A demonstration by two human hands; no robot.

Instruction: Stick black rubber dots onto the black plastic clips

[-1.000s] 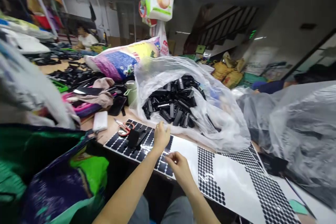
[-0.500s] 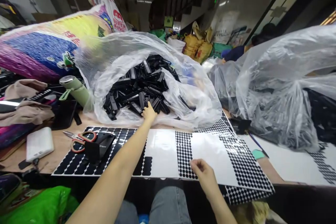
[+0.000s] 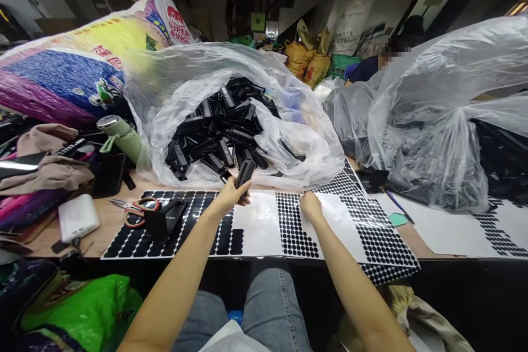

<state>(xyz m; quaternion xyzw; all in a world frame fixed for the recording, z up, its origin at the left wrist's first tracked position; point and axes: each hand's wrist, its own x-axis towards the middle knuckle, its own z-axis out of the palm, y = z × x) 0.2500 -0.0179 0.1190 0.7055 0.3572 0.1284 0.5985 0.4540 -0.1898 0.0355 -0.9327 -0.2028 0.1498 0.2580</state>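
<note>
My left hand [image 3: 230, 197] is closed around a black plastic part [image 3: 246, 171] just in front of the clear plastic bag [image 3: 297, 170]. Inside the bag's wide mouth lies a heap of similar black plastic parts [image 3: 210, 115]. Over the sheet of small round black stickers [image 3: 293, 225] is my right hand [image 3: 311, 207], fingers curled together; whatever they may pinch is hidden. Left of it, a sheet with larger black stickers [image 3: 136, 242] lies flat, partly peeled to bare white backing.
Orange-handled scissors [image 3: 140, 212] and a black bracket-like piece [image 3: 165, 223] rest on the left sheet. A white power bank [image 3: 78, 217] and green bottle [image 3: 119, 135] stand left. Another plastic bag [image 3: 429, 137] fills the right. A person [image 3: 367, 69] sits behind it.
My left hand has drawn back from the heap with a black plastic part in it. My right hand has moved forward over the small stickers, fingers curled. The view has shifted slightly.
</note>
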